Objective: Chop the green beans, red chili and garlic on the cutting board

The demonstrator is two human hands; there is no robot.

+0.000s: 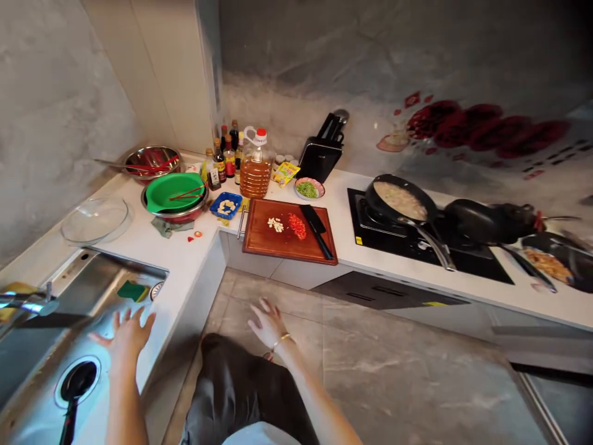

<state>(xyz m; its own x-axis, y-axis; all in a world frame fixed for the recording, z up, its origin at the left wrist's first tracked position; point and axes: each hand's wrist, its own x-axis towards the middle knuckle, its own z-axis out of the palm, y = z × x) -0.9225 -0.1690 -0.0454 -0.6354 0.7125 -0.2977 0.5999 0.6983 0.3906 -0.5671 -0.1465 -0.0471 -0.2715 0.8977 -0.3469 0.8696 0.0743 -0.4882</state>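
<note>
My left hand (126, 334) hovers over the steel sink (99, 309) with its fingers spread and nothing in it. Below it to the left lies a black ladle (76, 386), its round head over the drain. A green scouring sponge (133, 290) rests in the sink just beyond my fingers. My right hand (267, 322), with a gold bracelet at the wrist, hangs in the air in front of my body, above the floor. Its fingers are apart and it holds nothing. The faucet (30, 303) sticks out at the far left.
A cutting board (264, 238) carries chopped garlic, chopped red pepper and a cleaver (317, 228). A green basin (171, 191), oil jug (256, 170) and glass lid (95, 219) stand on the counter. Pans, one a frying pan (401, 198) with food, occupy the stove.
</note>
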